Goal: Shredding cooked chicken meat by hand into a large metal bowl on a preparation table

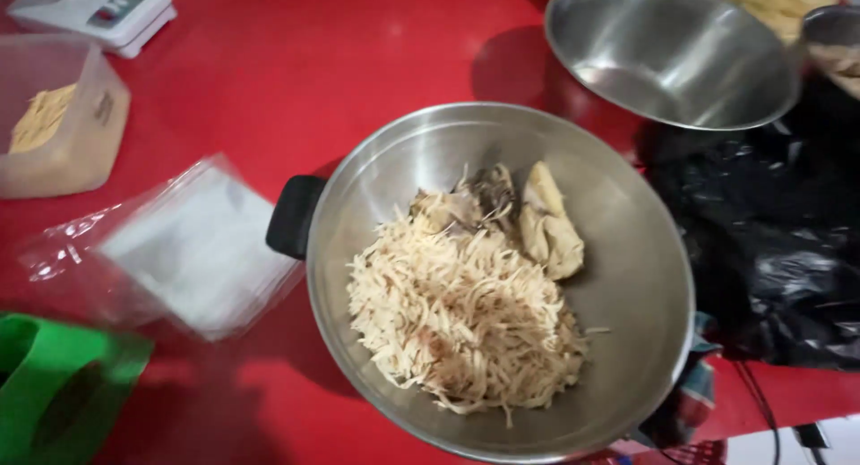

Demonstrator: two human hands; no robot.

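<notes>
No hand was in view, so neither grip's state could be read.

Centre of the red bench (296, 80): a large steel pan (627, 277) with a black handle (293, 216) on its left side. Inside it lay a heap of pale shredded strips (461, 317), filling the middle and lower part of the pan. Above the heap, against the far wall, sat two unshredded pale lumps (548, 223) and a small greyish scrap (488, 192). Judged from this, most of the shredding was done; the lumps were what remained whole.

Upper right: an empty steel bowl (672, 53), tilted, its rim close to the pan's far edge but apart from it. A black plastic bag (770, 250) lay against the pan's right side.

Left of the pan: a stack of clear plastic bags (193, 245), just beside the handle. Farther left, a clear tub (58, 116) with yellowish contents; a white scale (98, 8) in the top corner; a green object (63, 384) at the bottom corner.

Open bench lay above the pan between tub and bowl. The right side was crowded; the pan's near rim ran close to the bench edge.
</notes>
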